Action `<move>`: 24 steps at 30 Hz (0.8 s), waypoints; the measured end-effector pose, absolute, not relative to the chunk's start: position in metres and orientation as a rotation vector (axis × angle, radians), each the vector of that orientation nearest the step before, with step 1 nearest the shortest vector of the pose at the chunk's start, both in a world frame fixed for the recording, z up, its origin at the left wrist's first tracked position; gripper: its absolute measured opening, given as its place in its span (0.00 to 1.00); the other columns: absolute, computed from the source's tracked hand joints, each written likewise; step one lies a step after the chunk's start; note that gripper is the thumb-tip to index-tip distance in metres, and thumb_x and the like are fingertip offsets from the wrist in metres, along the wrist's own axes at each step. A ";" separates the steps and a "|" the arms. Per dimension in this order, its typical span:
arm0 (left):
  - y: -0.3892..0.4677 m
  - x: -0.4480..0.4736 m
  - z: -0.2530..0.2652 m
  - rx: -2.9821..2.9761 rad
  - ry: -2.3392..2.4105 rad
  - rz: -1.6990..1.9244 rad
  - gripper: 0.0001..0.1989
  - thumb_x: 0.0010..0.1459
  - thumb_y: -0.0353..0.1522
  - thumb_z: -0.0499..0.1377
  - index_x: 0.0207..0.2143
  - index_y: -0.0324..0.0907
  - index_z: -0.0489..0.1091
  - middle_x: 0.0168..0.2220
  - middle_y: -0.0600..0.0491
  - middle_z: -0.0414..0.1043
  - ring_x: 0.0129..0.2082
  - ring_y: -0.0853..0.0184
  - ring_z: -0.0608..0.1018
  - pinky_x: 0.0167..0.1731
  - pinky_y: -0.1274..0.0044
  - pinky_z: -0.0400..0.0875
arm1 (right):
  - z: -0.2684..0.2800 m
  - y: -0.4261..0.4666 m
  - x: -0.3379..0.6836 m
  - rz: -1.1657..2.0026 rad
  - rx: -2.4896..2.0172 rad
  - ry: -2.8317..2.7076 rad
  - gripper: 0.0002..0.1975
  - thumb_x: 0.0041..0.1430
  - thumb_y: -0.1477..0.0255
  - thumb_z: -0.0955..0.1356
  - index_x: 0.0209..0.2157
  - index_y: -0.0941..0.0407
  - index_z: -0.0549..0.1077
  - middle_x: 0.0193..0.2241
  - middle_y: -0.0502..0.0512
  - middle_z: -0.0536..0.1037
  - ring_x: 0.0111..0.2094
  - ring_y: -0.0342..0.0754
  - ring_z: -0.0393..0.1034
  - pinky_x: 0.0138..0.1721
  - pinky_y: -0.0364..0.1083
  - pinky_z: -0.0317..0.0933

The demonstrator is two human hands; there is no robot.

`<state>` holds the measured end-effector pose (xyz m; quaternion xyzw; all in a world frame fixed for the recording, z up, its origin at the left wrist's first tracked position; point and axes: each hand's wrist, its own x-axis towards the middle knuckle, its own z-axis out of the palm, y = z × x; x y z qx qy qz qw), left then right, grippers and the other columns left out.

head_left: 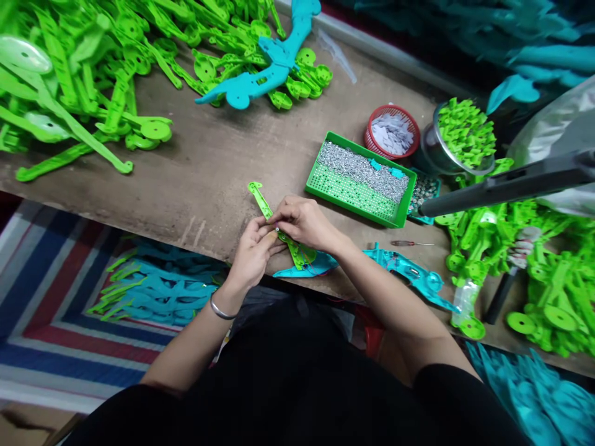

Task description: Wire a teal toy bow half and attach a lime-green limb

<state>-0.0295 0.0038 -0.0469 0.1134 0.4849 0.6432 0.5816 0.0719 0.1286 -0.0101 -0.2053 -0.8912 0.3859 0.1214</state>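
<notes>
Close to the table's front edge, a long, narrow lime-green plastic part (pixel 261 199) slants between my two hands. My left hand (pixel 253 251) grips it from the near side, thumb lying along it. The closed fingers of my right hand (pixel 304 220) press on its middle from the other side. A tiny shiny metal piece (pixel 277 230) shows between the fingertips; its kind is too small to tell. Just under the lower end of the green part lies a blue plastic shell (pixel 307 267), partly covered by my right forearm. Another blue shell (pixel 409 272) lies right of that forearm.
A green perforated tray (pixel 346 192) holds many small metal pieces. Behind it stand a red basket (pixel 372 139) of pale pieces and a metal bowl (pixel 430 139) of green bits. A screwdriver (pixel 398 243) lies nearby. Green parts (pixel 111 93) heap up at left; a dark bar (pixel 506 183) juts in from the right.
</notes>
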 end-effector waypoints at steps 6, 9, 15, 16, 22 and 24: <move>0.011 -0.033 -0.050 0.290 1.189 1.520 0.18 0.50 0.35 0.67 0.39 0.42 0.64 0.31 0.58 0.75 0.31 0.72 0.78 0.35 0.76 0.77 | -0.008 0.133 0.071 1.230 -0.601 -2.583 0.10 0.61 0.76 0.67 0.38 0.57 0.82 0.29 0.52 0.76 0.33 0.43 0.69 0.38 0.44 0.62; 0.013 -0.032 -0.051 0.281 1.237 1.518 0.19 0.48 0.36 0.68 0.38 0.42 0.63 0.26 0.61 0.71 0.27 0.73 0.77 0.32 0.78 0.76 | -0.008 0.135 0.073 1.271 -0.574 -2.594 0.15 0.58 0.80 0.64 0.39 0.57 0.82 0.29 0.52 0.76 0.34 0.44 0.70 0.39 0.44 0.63; 0.016 -0.026 -0.054 0.295 1.315 1.542 0.20 0.48 0.37 0.68 0.36 0.43 0.60 0.23 0.64 0.68 0.23 0.75 0.75 0.30 0.80 0.75 | 0.001 0.133 0.074 1.178 -0.611 -2.490 0.20 0.50 0.84 0.62 0.42 0.62 0.79 0.33 0.55 0.78 0.35 0.45 0.71 0.40 0.45 0.64; 0.016 -0.026 -0.056 0.301 1.322 1.546 0.19 0.49 0.37 0.68 0.36 0.43 0.60 0.22 0.64 0.68 0.23 0.74 0.75 0.30 0.79 0.75 | 0.004 0.132 0.072 1.146 -0.597 -2.483 0.20 0.50 0.84 0.62 0.43 0.62 0.78 0.34 0.56 0.78 0.36 0.45 0.71 0.41 0.45 0.64; 0.015 -0.027 -0.066 0.414 1.386 1.617 0.15 0.51 0.36 0.66 0.37 0.41 0.66 0.33 0.55 0.75 0.35 0.67 0.79 0.36 0.76 0.76 | 0.003 0.121 0.050 1.059 -0.353 -2.610 0.14 0.64 0.77 0.62 0.47 0.61 0.75 0.43 0.61 0.77 0.44 0.47 0.71 0.48 0.47 0.65; 0.014 -0.028 -0.069 0.443 1.414 1.629 0.12 0.50 0.33 0.66 0.35 0.41 0.67 0.34 0.53 0.75 0.38 0.64 0.79 0.36 0.76 0.76 | -0.003 0.121 0.043 1.031 -0.290 -2.673 0.13 0.65 0.76 0.63 0.47 0.62 0.75 0.42 0.62 0.77 0.44 0.48 0.70 0.48 0.48 0.65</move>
